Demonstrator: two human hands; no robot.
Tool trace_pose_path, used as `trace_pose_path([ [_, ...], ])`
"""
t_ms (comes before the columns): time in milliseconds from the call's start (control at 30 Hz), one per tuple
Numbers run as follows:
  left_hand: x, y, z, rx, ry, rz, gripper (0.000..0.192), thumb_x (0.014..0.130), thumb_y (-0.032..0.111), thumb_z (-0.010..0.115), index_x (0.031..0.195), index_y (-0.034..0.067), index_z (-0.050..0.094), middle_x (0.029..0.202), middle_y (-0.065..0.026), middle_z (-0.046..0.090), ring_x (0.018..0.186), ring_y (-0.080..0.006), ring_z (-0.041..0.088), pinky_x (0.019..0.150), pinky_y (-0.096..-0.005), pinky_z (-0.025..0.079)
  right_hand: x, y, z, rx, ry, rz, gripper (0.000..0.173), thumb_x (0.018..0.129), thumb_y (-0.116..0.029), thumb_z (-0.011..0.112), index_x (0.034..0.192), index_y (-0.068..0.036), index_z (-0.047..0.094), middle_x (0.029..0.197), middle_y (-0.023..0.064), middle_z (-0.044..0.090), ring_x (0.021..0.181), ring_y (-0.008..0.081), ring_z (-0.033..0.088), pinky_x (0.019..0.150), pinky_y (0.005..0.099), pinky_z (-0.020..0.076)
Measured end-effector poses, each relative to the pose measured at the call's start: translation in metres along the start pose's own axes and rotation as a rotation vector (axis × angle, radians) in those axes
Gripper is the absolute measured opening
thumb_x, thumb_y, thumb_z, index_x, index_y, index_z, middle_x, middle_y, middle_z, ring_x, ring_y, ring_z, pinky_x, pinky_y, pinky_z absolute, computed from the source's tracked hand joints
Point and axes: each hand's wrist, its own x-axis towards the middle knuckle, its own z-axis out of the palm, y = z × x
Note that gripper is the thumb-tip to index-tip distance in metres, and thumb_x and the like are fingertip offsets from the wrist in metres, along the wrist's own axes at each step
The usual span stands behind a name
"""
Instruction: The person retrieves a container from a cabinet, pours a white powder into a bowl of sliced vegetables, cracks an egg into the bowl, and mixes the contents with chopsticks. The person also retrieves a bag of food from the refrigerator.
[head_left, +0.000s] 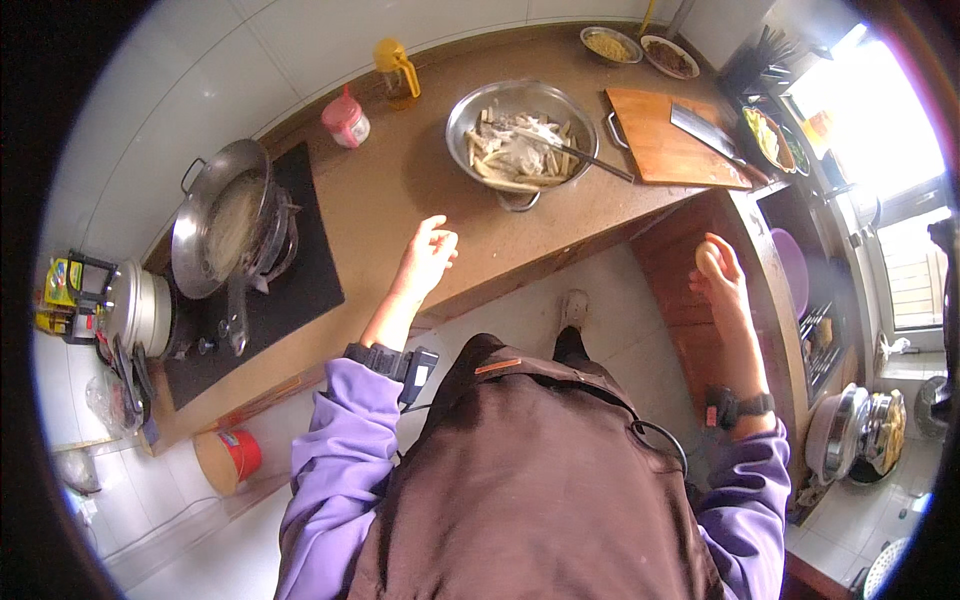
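My right hand (718, 271) is raised over the floor near the wooden cabinet, with its fingers closed around an egg (706, 257). My left hand (429, 253) hovers by the counter edge with loosely curled fingers and nothing in it. Between and beyond the hands stands a steel basin (459, 146) of pale cut strips dusted with white powder. Chopsticks (600, 163) lean in it, over its right rim. To the left, a steel wok (189, 251) with pale liquid rests on the gas hob (315, 262).
A cutting board (652, 142) bears a cleaver (703, 129) at the right. Behind the basin stand a yellow-lidded jug (397, 75) and a pink-lidded jar (346, 124). Two bowls of food, a steel bowl (609, 46) and a white dish (670, 58), sit at the back. A lidded pot (139, 311) is beside the hob.
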Motion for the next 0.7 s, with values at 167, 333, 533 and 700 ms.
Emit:
trace_pose_path([
  [167,0.053,0.011,0.03,-0.209,0.165,-0.178,0.055,0.089,0.028,0.053,0.132,0.003,0.03,0.11,-0.0122,0.05,0.086,-0.0166,0.057,0.07,-0.0292,0.051,0.131,0.024,0.019,-0.645,0.092,-0.606,0.041,0.081,-0.002,0.056,0.121,-0.006,0.045,0.106,0.0135,0.049,0.095,0.0253,0.051,0.078,0.0318,0.0447],
  [333,0.109,0.015,0.065,-0.367,0.344,-0.261,0.062,0.09,0.033,0.051,0.136,0.004,0.022,0.113,-0.012,0.049,0.088,-0.0206,0.057,0.074,-0.0328,0.05,0.241,0.04,0.013,-0.904,0.102,-0.71,0.047,0.079,-0.006,0.059,0.123,-0.008,0.043,0.113,0.0146,0.049,0.101,0.0344,0.046,0.087,0.0406,0.0394],
  [533,0.13,0.025,0.098,-0.284,0.356,-0.437,0.035,0.088,0.009,0.046,0.121,0.005,0.037,0.104,-0.0095,0.054,0.08,-0.0176,0.058,0.07,-0.0331,0.052,0.319,0.06,0.0,-1.01,-0.084,-0.705,0.051,0.075,-0.007,0.062,0.122,-0.009,0.044,0.113,0.0123,0.05,0.1,0.0346,0.046,0.086,0.041,0.0405],
  [700,0.109,0.031,0.12,-0.378,0.306,-0.538,0.039,0.087,0.012,0.053,0.121,0.006,0.036,0.102,-0.0085,0.053,0.077,-0.0163,0.058,0.072,-0.0338,0.053,0.338,0.065,0.003,-1.06,-0.07,-0.629,0.05,0.076,-0.007,0.061,0.123,-0.012,0.045,0.115,0.0127,0.049,0.101,0.0343,0.044,0.089,0.0422,0.0382],
])
